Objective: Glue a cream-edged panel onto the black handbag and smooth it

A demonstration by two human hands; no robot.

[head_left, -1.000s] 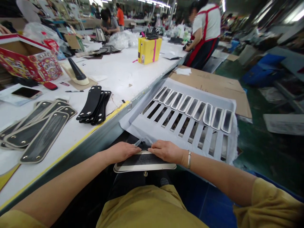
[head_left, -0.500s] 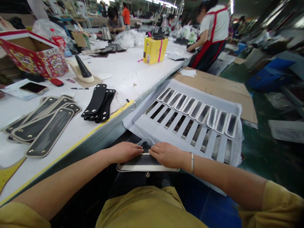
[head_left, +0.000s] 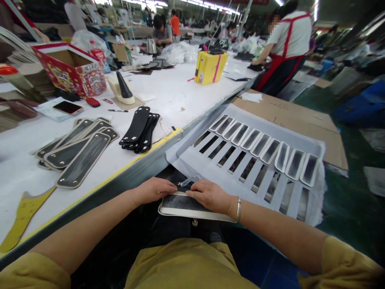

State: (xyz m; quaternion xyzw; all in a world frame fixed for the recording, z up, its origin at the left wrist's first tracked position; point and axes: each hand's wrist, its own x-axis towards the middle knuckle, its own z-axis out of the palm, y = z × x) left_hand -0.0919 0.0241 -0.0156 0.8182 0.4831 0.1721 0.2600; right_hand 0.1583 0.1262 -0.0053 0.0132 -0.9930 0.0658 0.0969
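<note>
Low over my lap lies a black panel with a pale, whitish edge [head_left: 183, 202], with a small metal fitting [head_left: 195, 222] hanging below its near side. My left hand [head_left: 157, 188] grips its far left part, fingers pressed together at the black material. My right hand [head_left: 213, 196] pinches the same panel near its middle, thumb on top. Between the hands, a translucent greyish strip [head_left: 190, 181] sticks up by the right fingertips. A tiny brass-coloured piece [head_left: 179, 184] shows beside the left fingertips. What lies under the fingers is hidden.
On the white table at left lie pale-edged black straps [head_left: 84, 160], plain black straps [head_left: 140, 128], a yellow template [head_left: 28, 216] and a phone [head_left: 67, 107]. At right, a grey slotted sheet [head_left: 231, 150] carries a row of pale-edged pieces [head_left: 261, 143]. A co-worker [head_left: 288, 44] stands beyond.
The view has swung left, so everything sits further right. The translucent strip, earlier arched between both hands, now lies lower by the right fingers. The brass-coloured piece has come into sight.
</note>
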